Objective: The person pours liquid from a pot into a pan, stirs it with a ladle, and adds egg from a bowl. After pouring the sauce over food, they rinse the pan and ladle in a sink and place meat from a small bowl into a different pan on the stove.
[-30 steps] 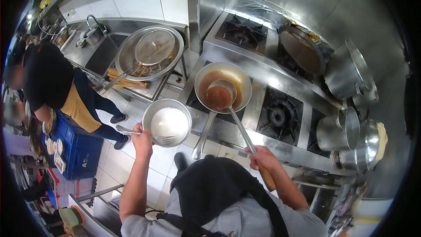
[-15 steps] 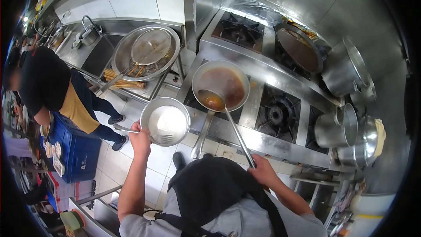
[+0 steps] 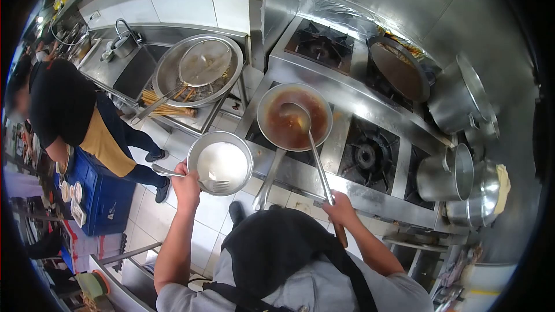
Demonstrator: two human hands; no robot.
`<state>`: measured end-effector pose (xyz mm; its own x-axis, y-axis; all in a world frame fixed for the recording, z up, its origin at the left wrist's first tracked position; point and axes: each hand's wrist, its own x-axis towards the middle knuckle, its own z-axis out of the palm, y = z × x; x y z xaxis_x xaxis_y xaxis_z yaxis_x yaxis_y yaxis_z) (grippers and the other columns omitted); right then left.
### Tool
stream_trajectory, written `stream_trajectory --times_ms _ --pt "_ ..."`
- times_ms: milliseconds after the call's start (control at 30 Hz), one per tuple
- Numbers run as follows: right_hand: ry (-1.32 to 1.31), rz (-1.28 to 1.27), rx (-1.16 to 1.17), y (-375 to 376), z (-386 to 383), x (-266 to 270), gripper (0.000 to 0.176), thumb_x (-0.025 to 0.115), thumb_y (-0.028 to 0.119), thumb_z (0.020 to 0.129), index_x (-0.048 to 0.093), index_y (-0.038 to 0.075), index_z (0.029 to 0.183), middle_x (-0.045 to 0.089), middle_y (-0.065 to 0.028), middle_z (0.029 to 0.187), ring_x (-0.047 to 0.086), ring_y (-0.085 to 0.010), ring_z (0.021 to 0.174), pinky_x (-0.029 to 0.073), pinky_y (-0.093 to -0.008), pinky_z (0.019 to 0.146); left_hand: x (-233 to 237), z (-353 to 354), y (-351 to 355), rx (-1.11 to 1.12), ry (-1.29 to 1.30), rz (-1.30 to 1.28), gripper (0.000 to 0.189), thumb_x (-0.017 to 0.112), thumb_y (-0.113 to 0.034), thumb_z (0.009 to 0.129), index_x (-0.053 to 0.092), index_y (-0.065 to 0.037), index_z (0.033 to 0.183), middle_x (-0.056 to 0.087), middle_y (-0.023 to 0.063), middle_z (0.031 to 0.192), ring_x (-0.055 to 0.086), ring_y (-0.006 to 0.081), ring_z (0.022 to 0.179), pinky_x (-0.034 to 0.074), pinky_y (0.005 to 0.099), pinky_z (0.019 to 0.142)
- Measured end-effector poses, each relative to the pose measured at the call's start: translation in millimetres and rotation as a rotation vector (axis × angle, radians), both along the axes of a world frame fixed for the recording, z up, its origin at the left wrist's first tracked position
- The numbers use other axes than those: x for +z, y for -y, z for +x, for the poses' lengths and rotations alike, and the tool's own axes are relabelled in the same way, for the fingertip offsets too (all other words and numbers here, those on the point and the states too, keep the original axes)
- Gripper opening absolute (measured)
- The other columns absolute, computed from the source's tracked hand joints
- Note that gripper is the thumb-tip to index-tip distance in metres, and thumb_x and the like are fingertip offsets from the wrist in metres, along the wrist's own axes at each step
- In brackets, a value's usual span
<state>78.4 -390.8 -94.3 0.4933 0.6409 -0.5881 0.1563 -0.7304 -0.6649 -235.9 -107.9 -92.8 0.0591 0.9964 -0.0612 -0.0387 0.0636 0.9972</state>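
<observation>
My left hand (image 3: pixel 186 189) is closed at the near left rim of a round metal pot (image 3: pixel 249 162) with white liquid in it. It also grips a fork (image 3: pixel 215 185), whose tines lie over the liquid. My right hand (image 3: pixel 342 210) is wrapped round the long handle of a ladle (image 3: pixel 314 150). The ladle's bowl is in the reddish-brown sauce (image 3: pixel 283 124) inside a long-handled pan (image 3: pixel 261 102). That pan rests on a front burner, its handle pointing toward me, to the right of the pot.
To the left, a strainer (image 3: pixel 203 63) lies across a wide metal basin (image 3: pixel 165 60) beside the sink (image 3: pixel 141 69). A bare burner (image 3: pixel 366 158) is right of the pan. Several metal pots (image 3: pixel 439 174) line the right side. A co-worker (image 3: pixel 63 101) stands left by a blue box (image 3: pixel 107 196).
The ladle's bowl has moved up and to the right within the sauce, and its handle is steeper. My right hand has shifted slightly upward. My left hand keeps its hold.
</observation>
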Motion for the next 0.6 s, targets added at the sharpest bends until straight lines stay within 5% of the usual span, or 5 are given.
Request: stream_trajectory --times_ms 200,300,433,500,600 --pt "-0.006 0.148 -0.035 -17 13 -31 0.033 0.059 0.006 0.079 0.056 -0.005 0.11 0.057 -0.0112 0.064 0.058 -0.0187 0.048 0.048 -0.0345 0.044 0 2 3 -0.002 0.022 -0.042 0.026 0.051 0.01 0.071 0.034 -0.01 0.068 0.062 0.0141 0.095 0.044 0.0082 0.064 0.036 0.0235 0.055" --pt "0.155 0.068 0.047 3 -3 -23 0.03 0.059 0.005 0.079 0.057 -0.005 0.107 0.057 -0.0102 0.063 0.06 -0.0204 0.048 0.049 -0.0361 0.045 1 -1 6 -0.006 0.02 -0.05 0.023 0.049 0.009 0.072 0.036 -0.01 0.069 0.053 0.004 0.078 0.042 0.0077 0.063 0.035 0.0234 0.055" --pt "0.013 0.078 0.007 -24 -11 -19 0.031 0.059 0.005 0.079 0.058 -0.003 0.11 0.058 -0.0122 0.068 0.062 -0.0211 0.05 0.05 -0.0361 0.045 16 -6 4 -0.063 0.061 -0.103 0.023 0.049 0.009 0.072 0.036 -0.009 0.069 0.054 0.0044 0.08 0.043 0.008 0.062 0.036 0.0238 0.055" --pt "-0.128 0.135 -0.228 -43 -16 -18 0.029 0.061 0.007 0.078 0.055 -0.003 0.105 0.056 -0.0111 0.071 0.06 -0.02 0.052 0.051 -0.0365 0.047 15 -15 -3 -0.12 -0.064 -0.244 0.024 0.051 0.008 0.072 0.034 -0.01 0.068 0.063 0.0163 0.099 0.046 0.0092 0.064 0.04 0.0232 0.059" --pt "0.063 0.038 -0.122 -4 -46 6 0.031 0.059 0.008 0.081 0.056 -0.004 0.109 0.058 -0.0116 0.075 0.057 -0.0198 0.051 0.051 -0.0351 0.046 1 -24 -9 -0.12 0.048 -0.114 0.022 0.05 0.007 0.071 0.034 -0.008 0.068 0.063 0.0213 0.108 0.053 0.0138 0.073 0.043 0.0252 0.066"
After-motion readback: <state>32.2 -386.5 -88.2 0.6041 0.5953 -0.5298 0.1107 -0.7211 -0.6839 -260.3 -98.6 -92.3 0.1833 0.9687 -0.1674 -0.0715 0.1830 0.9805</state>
